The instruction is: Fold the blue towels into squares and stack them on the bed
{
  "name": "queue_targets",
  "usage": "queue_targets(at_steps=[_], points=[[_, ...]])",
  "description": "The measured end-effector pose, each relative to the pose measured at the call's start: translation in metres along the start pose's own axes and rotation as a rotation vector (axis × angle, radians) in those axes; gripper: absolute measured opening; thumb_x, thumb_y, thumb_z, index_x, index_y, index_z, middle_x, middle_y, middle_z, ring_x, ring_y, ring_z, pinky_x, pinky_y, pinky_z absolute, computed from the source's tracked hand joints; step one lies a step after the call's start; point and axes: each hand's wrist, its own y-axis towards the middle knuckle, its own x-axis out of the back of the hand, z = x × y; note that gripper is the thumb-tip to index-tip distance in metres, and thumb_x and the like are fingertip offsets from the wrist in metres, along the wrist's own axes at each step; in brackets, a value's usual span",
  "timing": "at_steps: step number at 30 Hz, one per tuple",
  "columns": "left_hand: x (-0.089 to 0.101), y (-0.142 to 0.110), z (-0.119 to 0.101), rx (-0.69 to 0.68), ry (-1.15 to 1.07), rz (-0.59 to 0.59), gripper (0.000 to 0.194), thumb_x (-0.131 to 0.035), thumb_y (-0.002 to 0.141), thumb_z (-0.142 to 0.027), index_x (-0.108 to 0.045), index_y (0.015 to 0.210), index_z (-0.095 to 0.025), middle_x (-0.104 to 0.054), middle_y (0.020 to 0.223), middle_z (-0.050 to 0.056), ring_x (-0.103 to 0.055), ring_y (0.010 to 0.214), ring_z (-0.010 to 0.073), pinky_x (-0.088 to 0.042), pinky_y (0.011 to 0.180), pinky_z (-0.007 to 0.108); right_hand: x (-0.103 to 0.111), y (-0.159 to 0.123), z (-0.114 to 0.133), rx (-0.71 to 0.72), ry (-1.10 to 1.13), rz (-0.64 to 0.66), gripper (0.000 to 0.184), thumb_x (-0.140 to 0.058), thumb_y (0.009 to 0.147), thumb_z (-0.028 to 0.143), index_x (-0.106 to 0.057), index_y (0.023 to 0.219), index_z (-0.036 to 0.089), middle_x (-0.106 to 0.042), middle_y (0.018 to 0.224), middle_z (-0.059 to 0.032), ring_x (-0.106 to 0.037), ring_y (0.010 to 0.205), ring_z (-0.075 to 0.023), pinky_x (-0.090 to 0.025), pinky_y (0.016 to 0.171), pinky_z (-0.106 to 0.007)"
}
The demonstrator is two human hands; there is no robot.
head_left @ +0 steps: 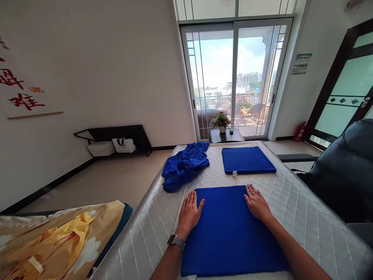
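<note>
A blue cloth point(227, 233), laid out flat and roughly square, lies in front of me on a white quilted mattress point(151, 241). My left hand point(190, 212) rests on its upper left edge with fingers stretched out, a watch on that wrist. On the upper right edge lies my right hand point(257, 203), also flat with fingers extended. Beyond them sits a neatly folded blue cloth point(247, 159) with a small white tag at its near edge. To its left is a crumpled blue cloth point(186, 165) in a loose heap.
A flowered bedspread point(101, 233) with a yellow cloth point(81, 227) on it is at lower left. A dark padded chair point(346, 167) stands close on the right. Past the mattress, a small table point(214, 137) holds a potted plant point(222, 122) before glass doors.
</note>
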Motion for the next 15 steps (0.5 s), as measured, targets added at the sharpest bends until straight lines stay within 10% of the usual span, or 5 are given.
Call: queue_targets(at_steps=[10, 15], points=[[0.003, -0.009, -0.002, -0.001, -0.096, -0.143, 0.077, -0.024, 0.102, -0.059, -0.037, 0.151, -0.002, -0.039, 0.158, 0.022, -0.034, 0.149, 0.0297, -0.031, 0.12, 0.046, 0.006, -0.01, 0.008, 0.034, -0.022, -0.199, 0.058, -0.028, 0.1, 0.033, -0.043, 0.152, 0.012, -0.037, 0.16, -0.0109, -0.027, 0.151, -0.0256, -0.023, 0.122, -0.048], [0.036, -0.017, -0.013, -0.1, -0.143, -0.244, 0.05, -0.032, 0.102, -0.045, -0.057, 0.133, -0.015, -0.059, 0.14, 0.017, -0.048, 0.136, 0.0314, -0.038, 0.112, 0.05, 0.038, -0.047, 0.01, 0.228, 0.048, -0.334, 0.045, -0.038, 0.096, 0.023, -0.064, 0.132, 0.018, -0.055, 0.146, -0.0134, -0.048, 0.137, -0.0288, -0.036, 0.116, -0.049]])
